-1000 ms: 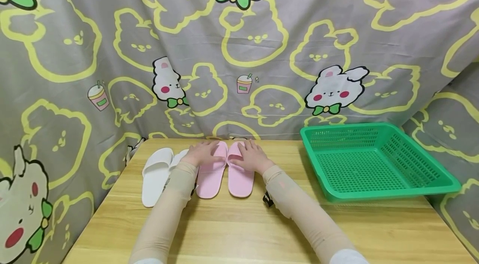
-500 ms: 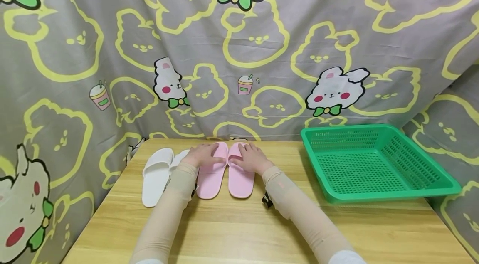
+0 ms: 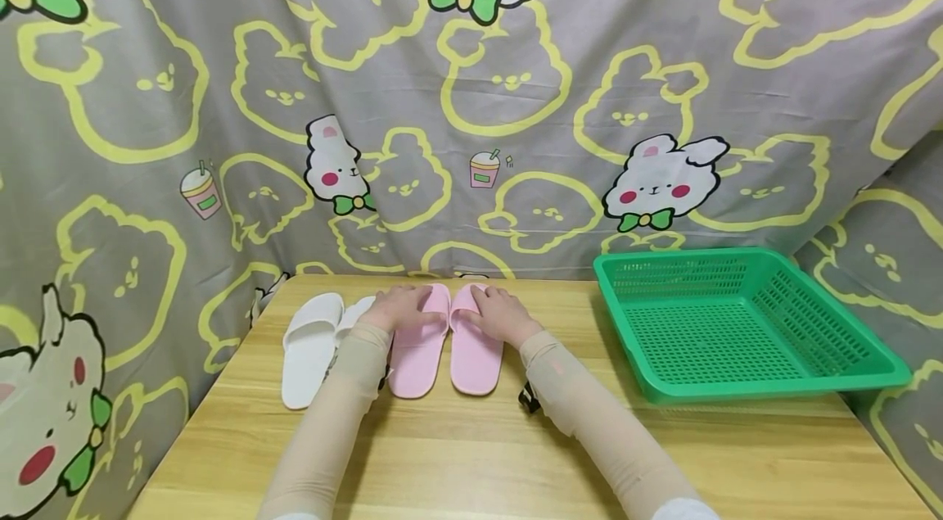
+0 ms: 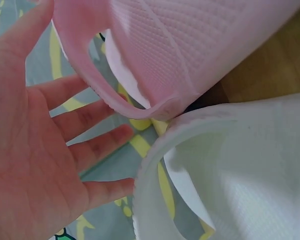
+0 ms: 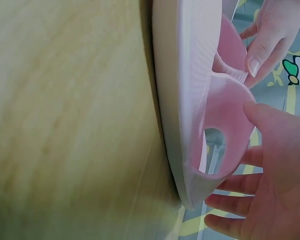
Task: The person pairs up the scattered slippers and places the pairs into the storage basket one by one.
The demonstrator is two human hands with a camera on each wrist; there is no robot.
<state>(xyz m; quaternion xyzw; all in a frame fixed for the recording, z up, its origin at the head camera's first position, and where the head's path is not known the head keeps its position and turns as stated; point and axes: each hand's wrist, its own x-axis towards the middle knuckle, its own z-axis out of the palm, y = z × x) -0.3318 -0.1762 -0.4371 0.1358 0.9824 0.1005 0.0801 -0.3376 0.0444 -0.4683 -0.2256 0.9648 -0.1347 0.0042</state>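
Two pink slippers lie side by side on the wooden table, the left pink slipper (image 3: 417, 360) and the right pink slipper (image 3: 475, 360). My left hand (image 3: 398, 309) is at the left one's strap, its fingers extended and spread in the left wrist view. On the other side, my right hand (image 3: 504, 315) has its thumb at the right one's strap (image 5: 235, 100), with straight fingers along the outer side. Left of the pink pair is a white slipper (image 3: 305, 360); a second white slipper (image 3: 356, 315) is partly hidden behind my left hand and forearm.
A green plastic basket (image 3: 648, 360) with perforated walls stands at the table's right. Behind the table (image 3: 457, 454) hangs a grey curtain (image 3: 530, 241) printed with yellow outlines and white cartoon animals.
The head view has shifted very slightly. Both hands stay at the straps of the pink slippers, with hardly any visible movement.
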